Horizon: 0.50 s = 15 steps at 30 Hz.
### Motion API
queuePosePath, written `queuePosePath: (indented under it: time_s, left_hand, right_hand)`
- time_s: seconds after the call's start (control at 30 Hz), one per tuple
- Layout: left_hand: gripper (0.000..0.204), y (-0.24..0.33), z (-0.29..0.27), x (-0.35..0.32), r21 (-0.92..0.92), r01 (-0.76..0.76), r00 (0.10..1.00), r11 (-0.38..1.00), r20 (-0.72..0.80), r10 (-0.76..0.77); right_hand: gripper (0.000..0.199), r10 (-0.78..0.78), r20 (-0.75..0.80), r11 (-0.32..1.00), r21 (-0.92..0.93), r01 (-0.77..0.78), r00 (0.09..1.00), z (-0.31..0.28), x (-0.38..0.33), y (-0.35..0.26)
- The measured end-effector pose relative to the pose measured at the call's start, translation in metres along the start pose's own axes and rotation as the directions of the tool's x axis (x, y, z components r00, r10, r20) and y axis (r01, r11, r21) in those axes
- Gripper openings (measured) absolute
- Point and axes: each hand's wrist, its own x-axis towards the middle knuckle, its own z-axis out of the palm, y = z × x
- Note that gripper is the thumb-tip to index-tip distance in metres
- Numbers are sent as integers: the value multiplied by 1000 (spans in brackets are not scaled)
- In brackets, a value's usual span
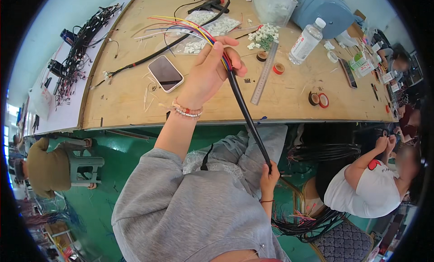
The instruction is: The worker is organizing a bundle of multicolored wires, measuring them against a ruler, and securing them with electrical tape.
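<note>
Black sleeve point(246, 113) | both hands gripping | phone point(165, 73), ruler point(265, 72) on workbench point(122, 99)

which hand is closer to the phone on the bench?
Left. The left hand is raised over the bench just right of the phone, gripping the coloured wire bundle. The right hand is below the bench edge, holding the lower end of the black sleeve.
</note>
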Motion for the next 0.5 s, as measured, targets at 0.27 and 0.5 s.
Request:
queuePosePath:
  time_s: [0.27,0.5]
  left_hand:
    - [30,-50,48,-5,-84,166,986,983,16,-165]
    - [25,-106,111,-25,54,254,898,966,357,-256]
  right_hand:
    - [24,-25,69,973,229,8,997,-9,16,-41]
    - [31,-107,-86,990,82,114,991,-37,51,-101]
